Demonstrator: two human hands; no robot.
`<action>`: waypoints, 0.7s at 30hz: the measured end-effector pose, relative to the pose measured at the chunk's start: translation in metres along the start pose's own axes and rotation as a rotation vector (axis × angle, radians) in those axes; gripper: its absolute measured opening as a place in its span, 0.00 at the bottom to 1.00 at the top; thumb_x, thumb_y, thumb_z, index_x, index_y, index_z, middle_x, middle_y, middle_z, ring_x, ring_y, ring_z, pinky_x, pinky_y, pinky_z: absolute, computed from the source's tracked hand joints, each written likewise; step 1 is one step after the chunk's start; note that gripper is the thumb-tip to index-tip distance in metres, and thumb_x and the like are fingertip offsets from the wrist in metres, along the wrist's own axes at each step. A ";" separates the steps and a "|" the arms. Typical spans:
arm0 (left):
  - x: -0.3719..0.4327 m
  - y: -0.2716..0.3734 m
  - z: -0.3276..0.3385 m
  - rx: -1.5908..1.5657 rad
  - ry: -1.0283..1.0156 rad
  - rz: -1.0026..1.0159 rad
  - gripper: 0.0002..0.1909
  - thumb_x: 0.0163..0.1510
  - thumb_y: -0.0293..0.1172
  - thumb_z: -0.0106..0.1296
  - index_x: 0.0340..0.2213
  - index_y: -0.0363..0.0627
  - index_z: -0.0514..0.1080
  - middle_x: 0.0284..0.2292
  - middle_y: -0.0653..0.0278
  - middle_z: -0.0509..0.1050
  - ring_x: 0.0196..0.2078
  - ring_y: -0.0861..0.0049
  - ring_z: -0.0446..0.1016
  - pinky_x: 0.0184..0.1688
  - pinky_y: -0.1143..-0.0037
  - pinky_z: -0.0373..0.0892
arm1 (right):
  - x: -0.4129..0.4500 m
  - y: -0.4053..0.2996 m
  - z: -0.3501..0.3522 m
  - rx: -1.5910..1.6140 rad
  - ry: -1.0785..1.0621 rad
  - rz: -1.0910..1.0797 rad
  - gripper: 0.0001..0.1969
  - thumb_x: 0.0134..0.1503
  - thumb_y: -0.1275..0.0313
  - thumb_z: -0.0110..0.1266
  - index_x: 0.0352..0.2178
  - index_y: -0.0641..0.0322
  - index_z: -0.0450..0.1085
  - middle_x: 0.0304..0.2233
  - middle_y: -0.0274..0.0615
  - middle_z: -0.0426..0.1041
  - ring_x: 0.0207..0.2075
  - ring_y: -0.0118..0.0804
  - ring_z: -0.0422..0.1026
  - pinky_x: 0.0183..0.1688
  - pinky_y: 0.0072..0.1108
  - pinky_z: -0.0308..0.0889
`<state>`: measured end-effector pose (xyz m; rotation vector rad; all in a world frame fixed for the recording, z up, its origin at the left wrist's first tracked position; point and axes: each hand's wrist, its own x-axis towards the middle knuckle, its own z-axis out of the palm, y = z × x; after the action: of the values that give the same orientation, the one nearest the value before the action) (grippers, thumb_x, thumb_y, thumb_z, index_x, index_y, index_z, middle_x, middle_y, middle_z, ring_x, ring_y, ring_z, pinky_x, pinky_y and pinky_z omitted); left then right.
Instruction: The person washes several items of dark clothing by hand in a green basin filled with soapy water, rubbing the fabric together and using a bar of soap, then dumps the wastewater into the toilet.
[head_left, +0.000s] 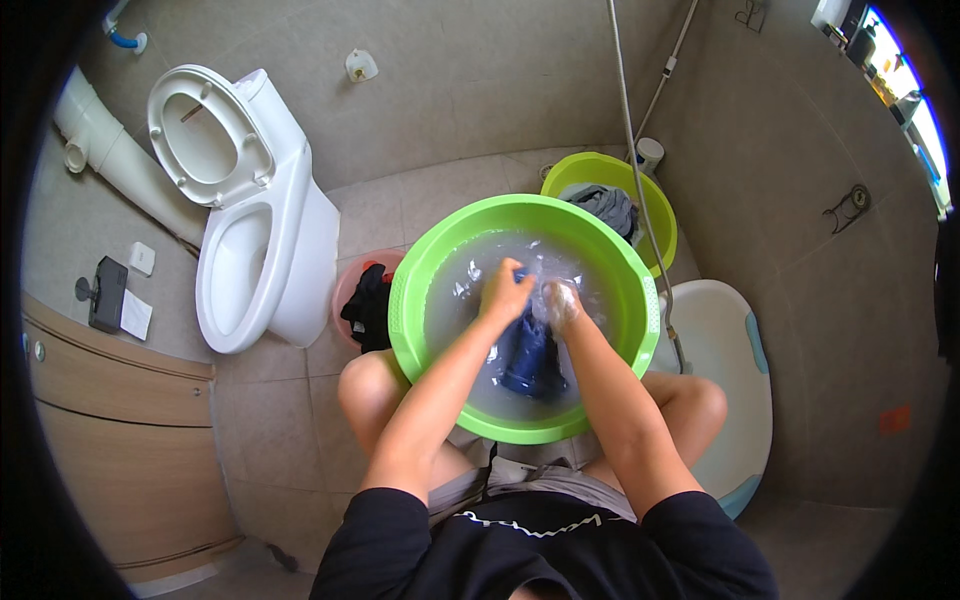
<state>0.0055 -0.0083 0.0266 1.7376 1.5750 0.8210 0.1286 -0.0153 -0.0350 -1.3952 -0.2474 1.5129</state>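
Note:
A large green plastic basin (525, 433) of cloudy, sudsy water stands between my knees. In it lies a dark blue wet garment (532, 360), partly under water. My left hand (508, 291) grips the upper end of the garment, a bit of blue cloth showing between thumb and fingers. Close beside it on the right, my right hand (562, 301) is at the water with white suds on it, near the garment's upper part. Its fingertips are blurred by water and foam, so whether it holds cloth cannot be told.
Behind stands a yellow-green basin (666, 217) with grey clothes (606, 208). A pink basin (345, 279) with black clothes (367, 307) is at left, near a toilet (289, 300). A shower hose (637, 180) hangs down to a white baby bathtub (739, 390) on the right.

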 end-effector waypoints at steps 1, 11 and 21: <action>-0.011 0.023 -0.005 -0.100 -0.108 -0.016 0.18 0.44 0.41 0.51 0.34 0.42 0.65 0.34 0.52 0.71 0.37 0.61 0.70 0.38 0.69 0.64 | 0.001 -0.004 0.000 0.221 -0.106 0.154 0.09 0.49 0.66 0.46 0.27 0.61 0.65 0.22 0.44 0.67 0.20 0.36 0.66 0.20 0.27 0.64; -0.021 0.061 -0.024 0.140 0.076 0.174 0.12 0.50 0.39 0.44 0.22 0.43 0.64 0.23 0.51 0.71 0.24 0.51 0.69 0.25 0.60 0.64 | -0.059 -0.022 0.059 0.003 -0.176 -0.028 0.11 0.52 0.62 0.45 0.28 0.58 0.66 0.23 0.42 0.69 0.21 0.37 0.67 0.25 0.25 0.66; -0.019 0.045 -0.032 0.168 0.226 0.081 0.11 0.49 0.38 0.42 0.23 0.42 0.64 0.19 0.51 0.70 0.22 0.51 0.69 0.23 0.60 0.63 | -0.083 -0.026 0.072 0.048 -0.185 0.010 0.14 0.55 0.59 0.40 0.36 0.56 0.65 0.23 0.36 0.65 0.26 0.32 0.64 0.32 0.23 0.62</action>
<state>0.0052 -0.0287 0.0811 1.8918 1.7754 0.9781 0.0665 -0.0331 0.0579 -1.2213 -0.3166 1.6480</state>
